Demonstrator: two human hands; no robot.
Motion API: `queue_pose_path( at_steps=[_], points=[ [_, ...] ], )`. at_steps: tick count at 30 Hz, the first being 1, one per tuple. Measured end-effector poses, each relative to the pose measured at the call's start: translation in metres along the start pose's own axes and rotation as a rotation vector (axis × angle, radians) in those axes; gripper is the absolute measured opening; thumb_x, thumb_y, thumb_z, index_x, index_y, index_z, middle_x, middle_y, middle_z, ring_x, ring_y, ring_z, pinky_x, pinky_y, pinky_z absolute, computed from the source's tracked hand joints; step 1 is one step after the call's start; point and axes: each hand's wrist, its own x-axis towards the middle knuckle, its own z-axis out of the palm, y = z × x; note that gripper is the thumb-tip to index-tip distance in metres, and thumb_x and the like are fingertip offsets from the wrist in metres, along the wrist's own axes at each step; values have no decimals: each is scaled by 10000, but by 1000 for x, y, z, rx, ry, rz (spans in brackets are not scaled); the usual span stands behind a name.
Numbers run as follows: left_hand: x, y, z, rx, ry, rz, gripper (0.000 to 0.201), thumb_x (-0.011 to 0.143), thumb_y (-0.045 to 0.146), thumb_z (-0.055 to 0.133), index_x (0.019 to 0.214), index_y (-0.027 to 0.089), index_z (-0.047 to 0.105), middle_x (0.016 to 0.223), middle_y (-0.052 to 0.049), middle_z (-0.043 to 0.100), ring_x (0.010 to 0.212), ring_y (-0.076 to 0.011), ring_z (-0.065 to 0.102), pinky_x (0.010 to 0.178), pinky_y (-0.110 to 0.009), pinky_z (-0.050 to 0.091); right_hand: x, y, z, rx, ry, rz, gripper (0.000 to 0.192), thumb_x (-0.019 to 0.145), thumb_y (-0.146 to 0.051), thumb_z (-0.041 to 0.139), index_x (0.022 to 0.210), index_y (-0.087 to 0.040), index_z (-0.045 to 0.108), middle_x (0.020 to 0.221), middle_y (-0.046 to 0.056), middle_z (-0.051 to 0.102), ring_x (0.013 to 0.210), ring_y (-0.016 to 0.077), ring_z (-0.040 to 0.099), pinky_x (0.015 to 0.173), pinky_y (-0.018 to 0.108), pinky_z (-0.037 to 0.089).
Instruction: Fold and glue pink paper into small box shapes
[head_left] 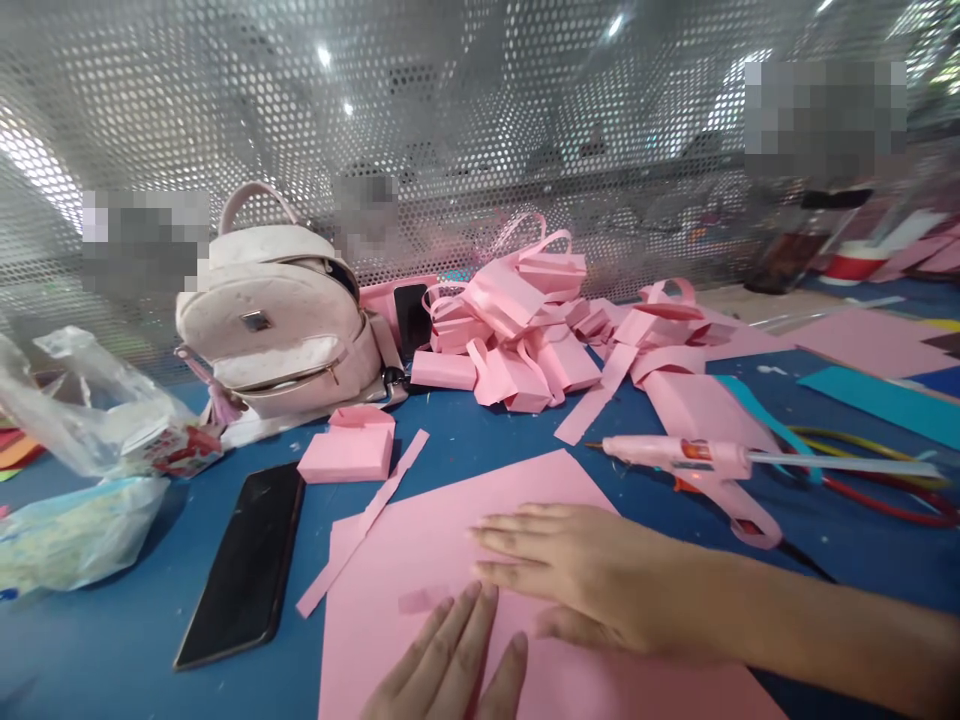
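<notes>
A large, flat sheet of pink paper (457, 500) lies at the near middle of a blue tabletop (135, 640), and both bare hands rest on it. The left hand (450, 665) comes in from the near edge, its fingers straight and slightly parted, palm side down. The right hand (585, 565) reaches in from the right, also flat, its fingers stretched toward the left and its thumb apart; neither hand is clamped on anything. The fingertips of the two hands are close together near the middle of the sheet. Left of them, a small, darker pink patch (421, 600) shows on the paper; whether it is a separate piece I cannot tell. A long, narrow pink paper strip (367, 518) lies slantwise over the sheet's left edge. Farther left lie a small pink paper box (345, 457) and a black, rectangular smartphone (244, 570). To the right, beyond the right hand, a pale pink plastic glue gun (675, 455) lies on its side with its nozzle pointing left. On the far side stand a heaped pile of pink paper bags with looped handles (514, 300) and, left of it, a cream-coloured, rounded backpack (281, 325).
</notes>
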Motion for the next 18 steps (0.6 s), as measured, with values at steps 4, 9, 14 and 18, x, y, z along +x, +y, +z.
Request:
queue_pose_path(
  at_steps=[4,9,14,18],
  points=[
    [-3,12,24,-12,219,-105,409,1078,195,335,1424,203,552,1234,-91,733,1296,-233,581,1152,-364,424,15,2,-3,-129,-38,-27,429,1043,-375,469,1420,-199,575,1497,159,510,1394,308,474,1156,502,380],
    [-12,22,44,-36,286,-157,398,1068,231,408,1446,165,511,1347,-124,660,1299,-274,570,1132,-431,450,28,5,-1,-268,-47,-82,445,1028,-440,501,1429,-256,561,1489,168,520,1354,337,518,1087,507,439],
    [-20,10,30,-39,28,7,417,1021,279,545,1417,150,537,1403,-146,612,1304,-313,551,1087,-429,498,36,9,5,-299,26,-142,392,1047,-461,449,1333,-279,647,1433,134,589,1291,309,576,1071,491,438],
    [-20,10,26,-55,-7,0,405,1013,247,553,1408,157,553,1362,-144,648,1244,-324,610,1046,-452,536,44,8,11,-338,61,-200,379,1038,-418,494,1359,-265,623,1411,114,611,1265,281,588,1057,454,442]
  ],
)
